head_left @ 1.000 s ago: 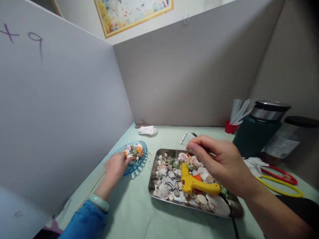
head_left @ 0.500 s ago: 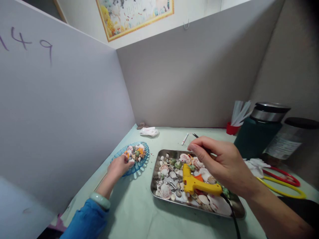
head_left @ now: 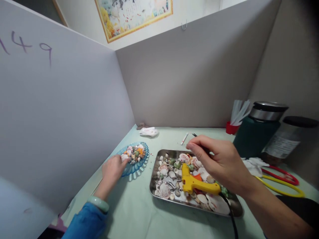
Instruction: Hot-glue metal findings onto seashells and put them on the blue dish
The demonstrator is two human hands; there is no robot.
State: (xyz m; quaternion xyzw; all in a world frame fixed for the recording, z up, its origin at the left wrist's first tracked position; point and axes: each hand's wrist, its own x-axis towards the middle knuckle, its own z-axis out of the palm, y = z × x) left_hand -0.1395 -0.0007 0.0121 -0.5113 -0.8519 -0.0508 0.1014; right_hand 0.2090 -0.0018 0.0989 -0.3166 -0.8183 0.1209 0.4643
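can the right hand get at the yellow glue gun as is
Likely yes: the yellow glue gun lies uncovered atop the shells near the right hand, though its pinched fingers would probably need to open.

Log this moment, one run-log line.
left hand: at blue plate of seashells | right hand: fingertips pinched, over metal tray | yellow glue gun: lying in tray

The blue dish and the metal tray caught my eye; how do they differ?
The blue dish has a scalloped rim, while the metal tray is a plain rectangle with rounded corners. The dish looks smaller than the tray. The dish's shells sit heaped together; the tray's are spread out, with a yellow glue gun lying on them. Both hold shells on the pale green tabletop.
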